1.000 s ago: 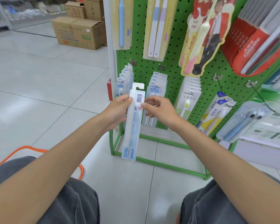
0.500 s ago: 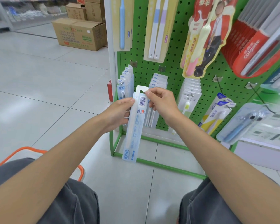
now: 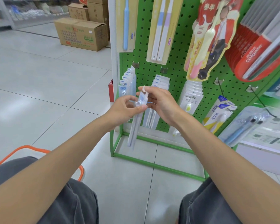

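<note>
Since you're holding the pack (image 3: 134, 126) edge-on at mid-frame, your left hand (image 3: 125, 109) pinches it by the brush head to steady it. Your right hand (image 3: 163, 104) nips the top tab, probably so you can hang it on the pegboard (image 3: 176, 75).

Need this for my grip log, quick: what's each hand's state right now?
Left hand: pinching the toothbrush pack near its head end.
Right hand: holding the same pack by its top tab.
</note>
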The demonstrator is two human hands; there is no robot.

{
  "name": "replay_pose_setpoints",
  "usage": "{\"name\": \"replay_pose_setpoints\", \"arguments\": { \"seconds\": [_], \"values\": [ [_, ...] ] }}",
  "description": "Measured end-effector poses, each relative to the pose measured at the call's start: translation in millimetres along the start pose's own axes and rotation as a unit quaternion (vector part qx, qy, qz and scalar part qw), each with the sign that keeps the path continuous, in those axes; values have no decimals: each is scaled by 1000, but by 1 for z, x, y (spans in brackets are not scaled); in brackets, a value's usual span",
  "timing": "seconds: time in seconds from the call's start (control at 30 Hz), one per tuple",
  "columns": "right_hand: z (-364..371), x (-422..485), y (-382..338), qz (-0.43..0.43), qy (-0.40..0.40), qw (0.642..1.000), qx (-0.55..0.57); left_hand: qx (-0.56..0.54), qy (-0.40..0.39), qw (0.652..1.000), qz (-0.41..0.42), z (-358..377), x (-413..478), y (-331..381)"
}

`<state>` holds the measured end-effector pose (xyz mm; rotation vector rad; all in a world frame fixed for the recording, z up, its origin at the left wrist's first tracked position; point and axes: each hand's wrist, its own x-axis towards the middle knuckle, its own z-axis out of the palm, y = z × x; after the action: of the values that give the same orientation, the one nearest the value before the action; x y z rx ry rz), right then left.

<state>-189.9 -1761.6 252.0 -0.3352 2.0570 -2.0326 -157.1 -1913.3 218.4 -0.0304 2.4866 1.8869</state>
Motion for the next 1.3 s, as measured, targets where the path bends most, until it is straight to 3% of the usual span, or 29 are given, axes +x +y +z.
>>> {"name": "replay_pose_setpoints", "arguments": {
  "seconds": [0.07, 0.13, 0.23, 0.4, 0.7, 1.3],
  "values": [
    [3, 1, -3, -47, 19, 991, -123, 35, 34, 998, 35, -1, 1, 1],
    [5, 3, -5, -120, 36, 955, -267, 47, 32, 998, 39, -4, 2, 2],
    [4, 5, -14, -175, 65, 914, -360, 53, 75, 996, 13, -14, 8, 6],
    [2, 25, -30, -219, 116, 891, -381, 58, 180, 982, 17, -25, 21, 11],
    [15, 68, -33, -240, 114, 853, -449, 74, 156, 984, 41, -23, 39, 10],
    [26, 101, -10, -164, 72, 868, -463, 77, 165, 981, 69, -29, 57, -9]
  ]
}}
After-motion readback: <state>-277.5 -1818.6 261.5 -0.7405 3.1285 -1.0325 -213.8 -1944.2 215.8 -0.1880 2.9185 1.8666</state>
